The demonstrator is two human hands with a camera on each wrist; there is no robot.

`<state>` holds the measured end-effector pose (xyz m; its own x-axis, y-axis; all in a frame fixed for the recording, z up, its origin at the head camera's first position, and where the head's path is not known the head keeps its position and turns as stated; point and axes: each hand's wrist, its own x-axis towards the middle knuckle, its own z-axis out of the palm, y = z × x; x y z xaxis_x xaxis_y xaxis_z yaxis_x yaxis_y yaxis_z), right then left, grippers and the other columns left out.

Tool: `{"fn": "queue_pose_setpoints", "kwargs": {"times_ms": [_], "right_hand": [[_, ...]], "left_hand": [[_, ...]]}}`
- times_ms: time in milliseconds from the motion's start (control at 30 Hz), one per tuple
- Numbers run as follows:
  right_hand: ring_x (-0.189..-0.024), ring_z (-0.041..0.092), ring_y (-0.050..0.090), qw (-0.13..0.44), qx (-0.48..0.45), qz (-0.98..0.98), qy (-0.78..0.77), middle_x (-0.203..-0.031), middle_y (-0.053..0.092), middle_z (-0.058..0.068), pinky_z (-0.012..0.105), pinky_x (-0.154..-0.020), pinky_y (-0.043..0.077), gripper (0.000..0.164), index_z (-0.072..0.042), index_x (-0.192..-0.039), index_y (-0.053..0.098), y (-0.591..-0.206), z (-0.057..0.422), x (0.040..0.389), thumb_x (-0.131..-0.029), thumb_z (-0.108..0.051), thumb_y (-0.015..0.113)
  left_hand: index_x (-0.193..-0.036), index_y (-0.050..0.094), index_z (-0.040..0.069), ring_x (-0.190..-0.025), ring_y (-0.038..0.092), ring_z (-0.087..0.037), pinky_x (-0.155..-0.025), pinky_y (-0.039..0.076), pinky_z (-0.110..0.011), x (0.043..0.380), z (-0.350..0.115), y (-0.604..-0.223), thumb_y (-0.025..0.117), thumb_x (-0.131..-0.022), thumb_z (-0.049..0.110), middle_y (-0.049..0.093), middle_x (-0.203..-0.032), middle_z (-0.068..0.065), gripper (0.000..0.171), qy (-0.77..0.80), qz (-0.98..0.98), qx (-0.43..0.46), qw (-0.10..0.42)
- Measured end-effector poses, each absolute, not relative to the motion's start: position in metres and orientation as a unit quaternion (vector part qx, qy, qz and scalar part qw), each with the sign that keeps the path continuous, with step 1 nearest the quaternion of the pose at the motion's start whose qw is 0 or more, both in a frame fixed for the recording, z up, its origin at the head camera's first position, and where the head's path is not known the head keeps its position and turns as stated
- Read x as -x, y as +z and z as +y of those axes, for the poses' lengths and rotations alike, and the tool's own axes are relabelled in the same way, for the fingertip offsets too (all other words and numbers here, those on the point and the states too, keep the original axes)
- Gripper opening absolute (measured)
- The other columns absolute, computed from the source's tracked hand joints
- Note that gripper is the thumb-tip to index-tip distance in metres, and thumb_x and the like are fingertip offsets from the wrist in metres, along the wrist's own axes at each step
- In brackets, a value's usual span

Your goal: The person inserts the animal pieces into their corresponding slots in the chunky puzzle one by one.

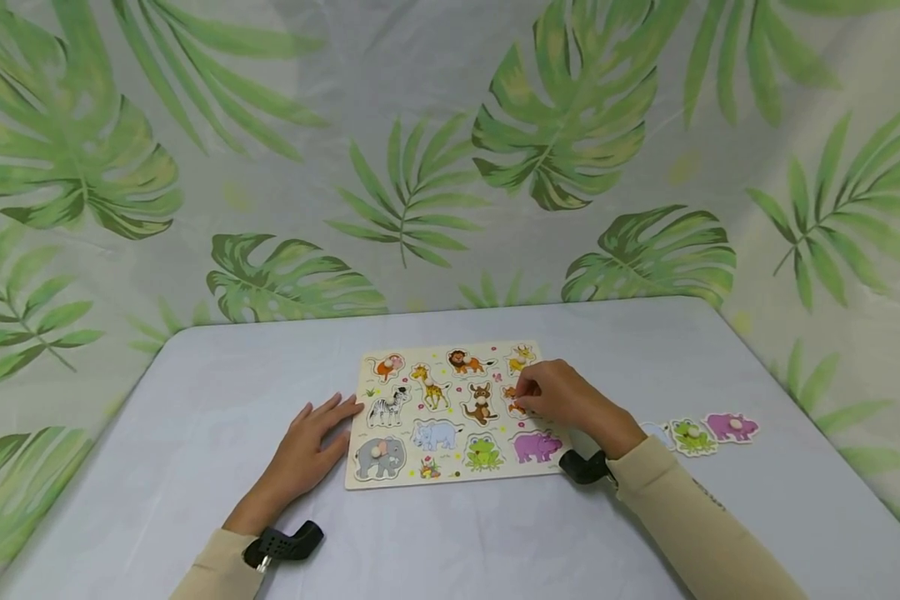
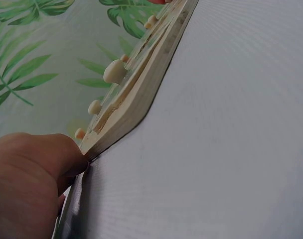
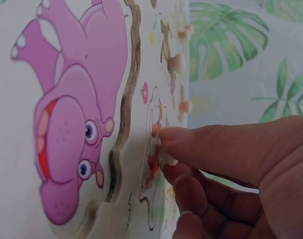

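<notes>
A wooden animal peg puzzle board [image 1: 450, 479] lies flat on the white table. My right hand [image 1: 562, 398] is over its right side, pinching the small pale knob [image 3: 166, 158] of an orange animal puzzle piece [image 3: 152, 170] between thumb and fingers. That piece sits within its outline on the board, partly covered by my fingers in the head view. My left hand [image 1: 307, 446] rests on the table with fingers extended, its fingertips at the board's left edge. Knobbed pieces such as the elephant [image 1: 379, 458], zebra [image 1: 387, 408] and lion [image 1: 467, 362] sit in the board.
Right of the board, beyond my right wrist, lie a loose frog piece [image 1: 693, 437] and a purple hippo piece [image 1: 732, 427]. A pale blue piece [image 1: 656, 432] shows partly behind that wrist. The hippo recess [image 3: 76, 124] holds only its printed picture. A leaf-patterned cloth [image 1: 420, 275] hangs behind the table.
</notes>
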<state>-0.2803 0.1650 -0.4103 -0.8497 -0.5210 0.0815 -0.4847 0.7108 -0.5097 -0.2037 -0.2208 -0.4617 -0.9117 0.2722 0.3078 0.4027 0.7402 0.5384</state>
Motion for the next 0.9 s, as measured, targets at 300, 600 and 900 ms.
{"fn": "queue_pose_setpoints", "kwargs": {"times_ms": [300,600,900], "right_hand": [[-0.065,0.009,0.052,0.045,0.272,0.923,-0.269,-0.073,0.061,-0.007,0.026,-0.06,0.048,0.007,-0.012,-0.08,0.068,-0.411,0.164,0.278,-0.083,-0.011,0.074],[-0.066,0.012,0.053,0.045,0.26,0.921,-0.285,-0.074,0.06,-0.005,0.028,-0.06,0.048,0.006,-0.012,-0.082,0.067,-0.403,0.168,0.279,-0.086,-0.013,0.072],[-0.071,0.013,0.054,-0.015,0.258,0.923,-0.286,-0.079,0.062,-0.004,0.029,-0.061,0.048,0.005,-0.011,-0.088,0.069,-0.382,0.183,0.278,-0.086,-0.014,0.072]], "left_hand": [[-0.134,0.058,0.011,-0.137,0.038,-0.033,-0.115,0.015,-0.056,0.201,-0.222,-0.463,0.061,-0.092,0.009,0.051,-0.142,-0.01,0.042,-0.309,-0.93,0.175,0.099],[-0.134,0.058,0.011,-0.137,0.038,-0.034,-0.115,0.015,-0.057,0.202,-0.22,-0.463,0.061,-0.093,0.009,0.051,-0.142,-0.009,0.041,-0.314,-0.927,0.176,0.106],[-0.134,0.058,0.011,-0.137,0.038,-0.033,-0.115,0.015,-0.056,0.203,-0.22,-0.463,0.061,-0.092,0.011,0.051,-0.142,-0.009,0.041,-0.312,-0.928,0.175,0.105]]}}
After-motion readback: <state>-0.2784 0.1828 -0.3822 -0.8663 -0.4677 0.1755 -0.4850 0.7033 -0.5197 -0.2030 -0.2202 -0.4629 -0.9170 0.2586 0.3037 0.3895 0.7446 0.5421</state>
